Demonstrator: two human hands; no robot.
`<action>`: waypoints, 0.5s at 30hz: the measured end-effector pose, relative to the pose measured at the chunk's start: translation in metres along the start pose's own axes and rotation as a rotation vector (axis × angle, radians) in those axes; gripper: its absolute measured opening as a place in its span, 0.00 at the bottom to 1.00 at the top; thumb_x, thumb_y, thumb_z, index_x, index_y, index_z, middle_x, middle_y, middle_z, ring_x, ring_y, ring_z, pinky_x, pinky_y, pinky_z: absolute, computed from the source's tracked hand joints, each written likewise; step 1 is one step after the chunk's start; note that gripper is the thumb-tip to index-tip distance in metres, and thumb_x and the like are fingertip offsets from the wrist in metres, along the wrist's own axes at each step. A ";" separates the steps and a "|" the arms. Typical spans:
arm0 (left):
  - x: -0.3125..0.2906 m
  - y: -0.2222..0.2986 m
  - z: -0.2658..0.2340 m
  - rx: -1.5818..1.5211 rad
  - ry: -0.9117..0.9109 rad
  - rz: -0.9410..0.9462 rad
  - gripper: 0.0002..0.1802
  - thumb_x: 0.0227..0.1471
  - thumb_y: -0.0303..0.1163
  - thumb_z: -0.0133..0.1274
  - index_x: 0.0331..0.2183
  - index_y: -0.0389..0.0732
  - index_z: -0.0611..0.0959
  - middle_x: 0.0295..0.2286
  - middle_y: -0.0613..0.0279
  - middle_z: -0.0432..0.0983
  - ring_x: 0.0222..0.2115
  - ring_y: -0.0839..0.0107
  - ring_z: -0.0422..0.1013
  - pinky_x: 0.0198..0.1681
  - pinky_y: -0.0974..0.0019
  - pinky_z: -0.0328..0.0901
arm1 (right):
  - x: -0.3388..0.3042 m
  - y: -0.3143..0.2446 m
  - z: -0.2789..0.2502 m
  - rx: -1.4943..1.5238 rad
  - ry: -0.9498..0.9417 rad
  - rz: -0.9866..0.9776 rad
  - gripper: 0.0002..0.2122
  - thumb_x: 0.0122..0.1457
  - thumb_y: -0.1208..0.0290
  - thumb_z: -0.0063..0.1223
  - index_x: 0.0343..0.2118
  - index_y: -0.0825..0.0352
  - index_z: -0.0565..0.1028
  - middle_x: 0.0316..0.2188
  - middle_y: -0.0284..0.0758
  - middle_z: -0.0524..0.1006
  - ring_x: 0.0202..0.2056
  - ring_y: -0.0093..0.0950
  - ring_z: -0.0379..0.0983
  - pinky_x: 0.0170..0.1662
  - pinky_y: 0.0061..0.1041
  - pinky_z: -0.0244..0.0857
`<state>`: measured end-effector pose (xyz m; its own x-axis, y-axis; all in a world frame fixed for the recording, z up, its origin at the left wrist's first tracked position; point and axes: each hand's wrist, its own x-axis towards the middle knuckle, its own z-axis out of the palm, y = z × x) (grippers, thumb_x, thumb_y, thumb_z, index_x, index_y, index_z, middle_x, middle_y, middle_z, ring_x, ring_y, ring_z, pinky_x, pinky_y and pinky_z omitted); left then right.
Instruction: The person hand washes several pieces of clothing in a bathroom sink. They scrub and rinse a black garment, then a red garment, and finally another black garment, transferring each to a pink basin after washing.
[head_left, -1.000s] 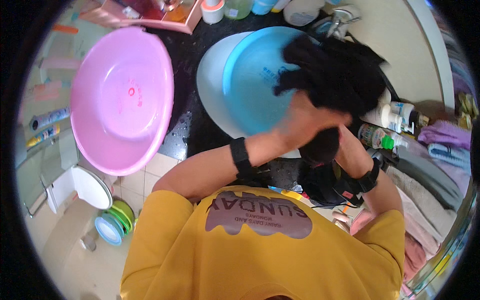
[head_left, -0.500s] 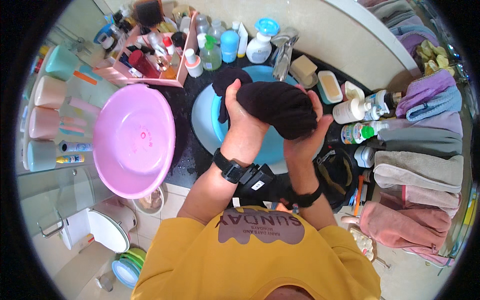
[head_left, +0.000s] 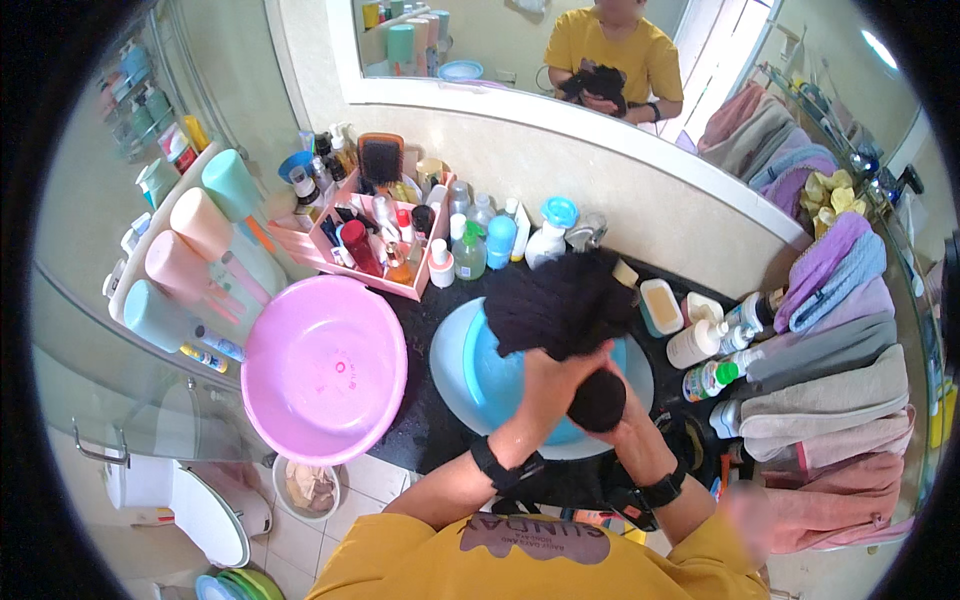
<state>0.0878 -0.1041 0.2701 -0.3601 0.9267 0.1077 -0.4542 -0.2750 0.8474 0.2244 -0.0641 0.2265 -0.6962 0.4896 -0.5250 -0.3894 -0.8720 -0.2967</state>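
A bunched black cloth (head_left: 560, 300) is gripped in both my hands above a light blue basin (head_left: 490, 355), which sits in the pale sink bowl (head_left: 452, 390). My left hand (head_left: 552, 388) closes round the cloth's middle. Beside it, my right hand (head_left: 622, 405) wraps the lower end, where a rounded black lump sticks out between the hands. The larger part of the cloth spreads loosely beyond my fingers, toward the faucet (head_left: 588, 232), and covers part of the basin. Which garment or textile it is, I cannot tell.
On the dark counter, a pink basin (head_left: 325, 400) stands to the left. A pink organizer (head_left: 410, 285) full of toiletries and several bottles line the back. Soap dishes (head_left: 660, 307) and a white pump bottle (head_left: 692, 345) are at right, near hanging towels (head_left: 835, 395). A mirror (head_left: 480, 50) is above.
The view has tilted up, bringing the mirror in. The cloth, earlier a compact roll between my hands, now fans out beyond them, and my hands have come closer together.
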 end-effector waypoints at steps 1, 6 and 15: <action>-0.004 -0.001 -0.001 0.129 -0.035 0.013 0.14 0.47 0.28 0.61 0.37 0.32 0.83 0.37 0.59 0.80 0.34 0.70 0.76 0.43 0.69 0.68 | -0.001 -0.001 -0.003 0.009 0.016 0.031 0.21 0.59 0.47 0.49 0.44 0.60 0.76 0.41 0.33 0.79 0.42 0.30 0.77 0.46 0.34 0.73; -0.019 -0.001 -0.009 0.714 -0.488 0.262 0.18 0.50 0.35 0.58 0.46 0.47 0.81 0.51 0.56 0.69 0.53 0.56 0.63 0.60 0.57 0.51 | -0.018 -0.011 -0.010 -0.484 0.100 0.143 0.14 0.62 0.57 0.48 0.36 0.64 0.75 0.33 0.33 0.78 0.35 0.27 0.76 0.42 0.30 0.71; -0.001 -0.001 0.008 0.398 -0.645 0.267 0.44 0.39 0.32 0.61 0.58 0.34 0.64 0.56 0.47 0.62 0.59 0.57 0.56 0.64 0.60 0.45 | -0.017 -0.019 0.005 -0.754 0.096 0.622 0.12 0.62 0.58 0.48 0.30 0.61 0.69 0.27 0.29 0.72 0.30 0.24 0.69 0.39 0.27 0.65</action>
<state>0.0954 -0.1029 0.2734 0.1818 0.8414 0.5090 -0.0511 -0.5088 0.8594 0.2402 -0.0558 0.2451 -0.5821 -0.0291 -0.8126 0.5405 -0.7605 -0.3599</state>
